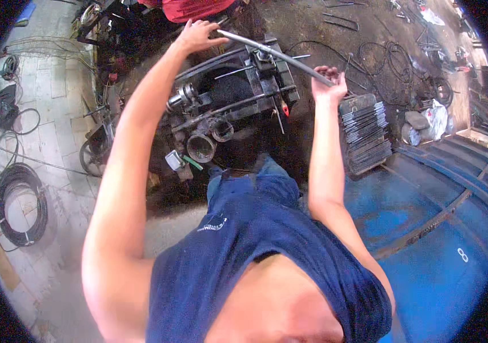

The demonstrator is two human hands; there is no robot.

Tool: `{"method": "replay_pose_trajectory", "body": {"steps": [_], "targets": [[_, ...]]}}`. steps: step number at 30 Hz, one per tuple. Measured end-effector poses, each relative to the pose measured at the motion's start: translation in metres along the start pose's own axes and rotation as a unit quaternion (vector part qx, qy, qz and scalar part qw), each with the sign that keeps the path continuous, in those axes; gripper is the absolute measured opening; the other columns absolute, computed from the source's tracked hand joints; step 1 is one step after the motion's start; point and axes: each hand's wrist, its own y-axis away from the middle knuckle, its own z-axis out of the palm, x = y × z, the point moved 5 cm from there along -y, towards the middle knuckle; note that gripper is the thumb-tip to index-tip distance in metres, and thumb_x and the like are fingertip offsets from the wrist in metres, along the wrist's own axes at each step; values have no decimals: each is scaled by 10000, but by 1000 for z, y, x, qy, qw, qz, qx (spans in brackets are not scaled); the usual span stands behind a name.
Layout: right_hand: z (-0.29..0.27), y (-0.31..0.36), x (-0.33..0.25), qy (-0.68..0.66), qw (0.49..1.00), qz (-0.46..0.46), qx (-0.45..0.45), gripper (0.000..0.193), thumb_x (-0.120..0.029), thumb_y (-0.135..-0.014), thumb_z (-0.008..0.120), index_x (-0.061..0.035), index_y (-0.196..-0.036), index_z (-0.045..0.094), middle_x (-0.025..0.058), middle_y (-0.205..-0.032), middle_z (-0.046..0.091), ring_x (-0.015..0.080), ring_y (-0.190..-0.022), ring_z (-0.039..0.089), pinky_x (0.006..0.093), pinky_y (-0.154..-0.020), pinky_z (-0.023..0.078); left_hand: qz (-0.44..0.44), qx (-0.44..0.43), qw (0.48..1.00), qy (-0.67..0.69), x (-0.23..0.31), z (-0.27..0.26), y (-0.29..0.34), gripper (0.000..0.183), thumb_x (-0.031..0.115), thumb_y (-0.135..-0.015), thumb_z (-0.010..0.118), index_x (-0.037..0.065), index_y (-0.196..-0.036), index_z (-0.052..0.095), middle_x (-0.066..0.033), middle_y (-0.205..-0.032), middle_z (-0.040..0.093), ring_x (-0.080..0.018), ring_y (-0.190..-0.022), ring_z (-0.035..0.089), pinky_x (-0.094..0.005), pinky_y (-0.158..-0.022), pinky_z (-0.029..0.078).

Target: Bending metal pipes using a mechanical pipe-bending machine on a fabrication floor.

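A long grey metal rod [278,54] slants above a dark, greasy machine [227,86] on the floor. Its right end lies in my right hand [329,86], with the fingers curled up around it. My left hand [198,37] is at the rod's far left end, fingers and thumb stretched apart; whether it touches the tip is hard to tell. Below the rod, the machine shows a shiny round chuck-like part [182,97], long bars and a round open pipe end [201,147]. A small red-orange piece [285,109] sits at its right side.
Right of the machine lies a stack of thin metal rods [365,134] on a tray, beside a blue metal surface [426,228]. A coil of black wire [21,204] rests on the left floor. Cables [389,60] lie at far right, and red cloth [198,8] shows behind.
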Motion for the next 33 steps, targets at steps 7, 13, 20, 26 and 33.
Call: {"method": "replay_pose_trajectory", "body": {"steps": [7, 13, 20, 26, 33], "targets": [[4, -29, 1, 21, 999, -44, 9, 450, -293, -958, 301, -173, -539, 188, -26, -451, 204, 140, -374, 196, 327, -424, 242, 22, -28, 998, -47, -13, 13, -18, 724, 761, -762, 495, 61, -690, 663, -153, -640, 642, -324, -647, 659, -430, -576, 517], [111, -152, 32, 344, 938, 33, 30, 381, -254, -927, 425, -122, -594, 294, 56, -493, 277, 195, -404, 272, 353, -466, 310, -225, -70, 967, 98, 84, 22, 102, 649, 667, -845, 498, 41, -778, 654, -184, -639, 646, -343, -596, 657, -456, -547, 528], [128, -215, 91, 458, 887, -38, 46, 153, -192, -909, 471, -64, -833, 504, 32, -503, 327, 172, -377, 324, 355, -396, 341, -306, -28, 937, 166, 127, 6, 136, 506, 515, -897, 537, 16, -830, 582, -198, -685, 646, -367, -613, 653, -472, -554, 526], [137, -204, 247, 698, 657, 11, -285, 525, -507, -899, 473, -35, -1084, 610, 112, -959, 699, 244, -767, 655, 390, -695, 479, -136, -403, 741, 520, 220, 24, 187, 677, 557, -958, 385, -10, -1305, 512, -196, -1375, 484, -300, -1297, 439, -370, -1096, 315], [51, 142, 195, 837, 112, -62, -532, 615, -562, -883, 470, -11, -705, 679, 268, -791, 650, 413, -830, 649, 504, -766, 503, -545, -14, 675, 497, 125, 83, 434, 521, 434, -958, 497, -31, -1166, 603, -79, -905, 668, -144, -812, 612, -294, -740, 488]]}}
